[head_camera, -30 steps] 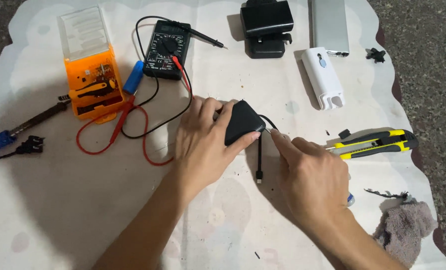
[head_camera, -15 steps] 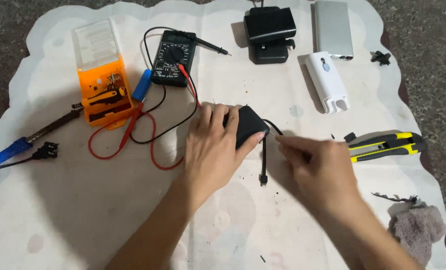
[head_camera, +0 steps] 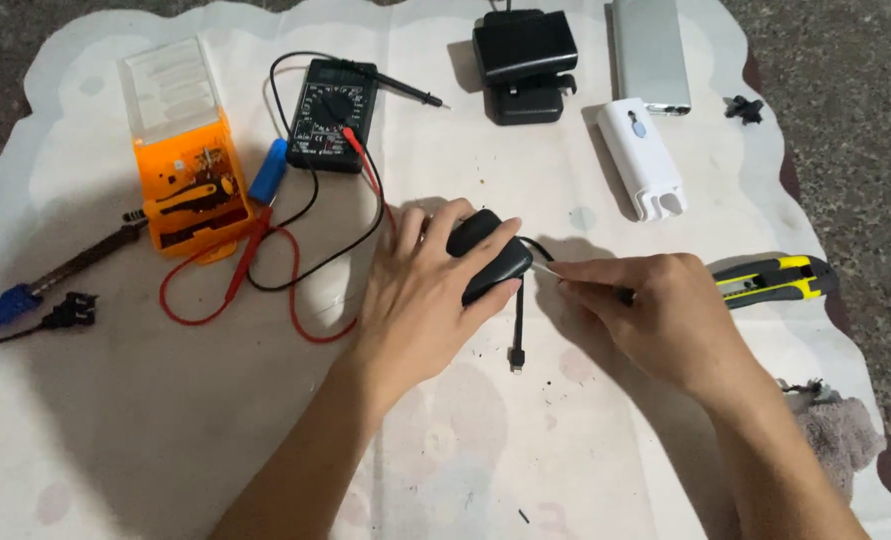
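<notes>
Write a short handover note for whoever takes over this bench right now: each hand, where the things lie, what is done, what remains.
Left hand: pressed flat over the small black device, pinning it to the white cloth.
Right hand: pinching a thin metal tool, tip at the device's right edge.
The device's short black cable trails toward you.
Multimeter and orange parts box lie upper left, yellow utility knife to the right.
Done: device steadied, tool placed. Left: casing looks closed; the tool seems set for prying.
</notes>
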